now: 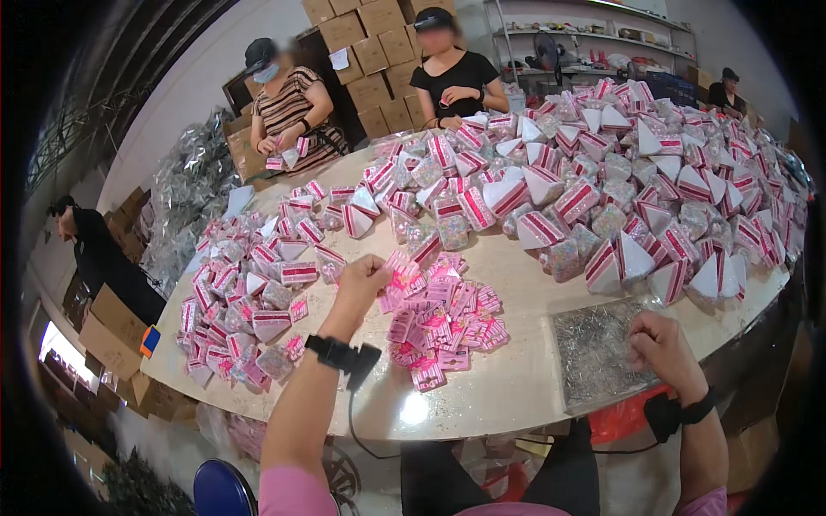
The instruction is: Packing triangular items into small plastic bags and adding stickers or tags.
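Note:
Pink printed cards (452, 322) lie in a loose heap in the middle of the table. At the heap's far left edge my left hand (366, 282) is closed, pinching one pink card (400, 265) by its side. My right hand (661, 346) is closed over the right part of a shallow clear tray (566, 397), its fingertips pressed together. Whatever those fingertips hold, if anything, is too small to make out. Many thin silvery metal pieces (598, 344), like pins, lie scattered in the tray.
Cake-slice-shaped pink and white pieces form a big pile (619, 198) at the right and a smaller pile (249, 318) at the left. Two people work across the pale table (482, 404). Cartons (370, 52) stack behind them. A blue stool (222, 490) stands at lower left.

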### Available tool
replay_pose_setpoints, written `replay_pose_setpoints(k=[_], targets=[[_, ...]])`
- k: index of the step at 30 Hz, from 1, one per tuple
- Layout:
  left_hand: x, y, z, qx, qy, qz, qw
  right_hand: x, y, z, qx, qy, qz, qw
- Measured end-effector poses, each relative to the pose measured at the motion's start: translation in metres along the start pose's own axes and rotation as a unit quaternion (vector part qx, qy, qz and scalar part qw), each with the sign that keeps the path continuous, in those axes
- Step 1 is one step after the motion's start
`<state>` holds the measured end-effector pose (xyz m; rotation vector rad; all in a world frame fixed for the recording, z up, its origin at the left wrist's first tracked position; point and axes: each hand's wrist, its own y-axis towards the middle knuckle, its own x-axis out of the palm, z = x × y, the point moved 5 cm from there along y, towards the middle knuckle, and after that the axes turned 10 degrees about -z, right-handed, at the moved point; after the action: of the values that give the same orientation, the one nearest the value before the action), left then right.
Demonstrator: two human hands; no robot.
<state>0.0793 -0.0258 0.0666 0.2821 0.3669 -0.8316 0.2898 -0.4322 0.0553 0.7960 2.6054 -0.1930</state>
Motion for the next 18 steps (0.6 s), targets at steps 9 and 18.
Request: replay_pose_setpoints(k=[9,18], targets=[[0.051,-0.090,-0.004,-0.008,-0.463,-0.130,0.876,0.025,-0.019,-0.014,-0.081,0.134,-0.028,0.987],[0.114,-0.145,0.024,-0.028,-0.653,-0.163,0.739,0.120,-0.039,-0.045,0.010,0.416,-0.162,0.895]])
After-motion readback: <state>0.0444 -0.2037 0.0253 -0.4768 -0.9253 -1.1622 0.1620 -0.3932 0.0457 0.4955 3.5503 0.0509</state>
